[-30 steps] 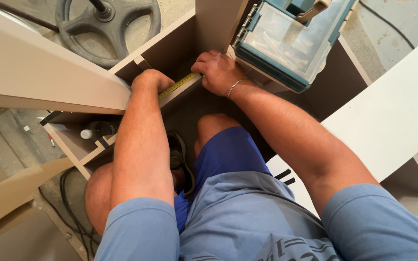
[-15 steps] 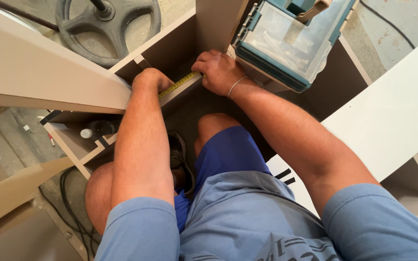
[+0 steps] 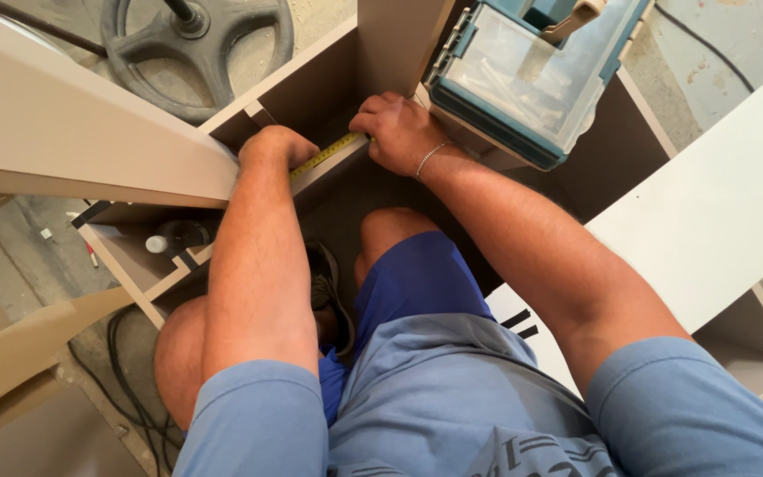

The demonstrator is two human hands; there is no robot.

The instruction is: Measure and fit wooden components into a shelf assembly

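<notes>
Both hands are down inside a brown wooden cabinet (image 3: pixel 311 88). Between them runs a yellow tape measure (image 3: pixel 327 155), stretched flat along the edge of a thin board (image 3: pixel 333 168). The left hand (image 3: pixel 277 147) is curled into a fist and presses down on one end of the tape. The right hand (image 3: pixel 396 131) has its fingers bent and pushes the other end down against the board; a thin bracelet (image 3: pixel 428 157) sits on that wrist. Just past the right hand, a blue-green plastic case (image 3: pixel 532 79) with a clear lid rests on the cabinet's top edge. Beyond the left hand, a black round wheel (image 3: pixel 196 53) lies on the dusty floor. A big pale board (image 3: pixel 64 132) leans over the cabinet beside the left arm. To the right of the right arm lies a white board (image 3: pixel 717 212). Under the arms, the person's bare knees, blue shorts (image 3: pixel 417 274) and a dark shoe (image 3: pixel 327 287) show. A small white bottle (image 3: pixel 159 243) sits in a low shelf space near the left elbow.
</notes>
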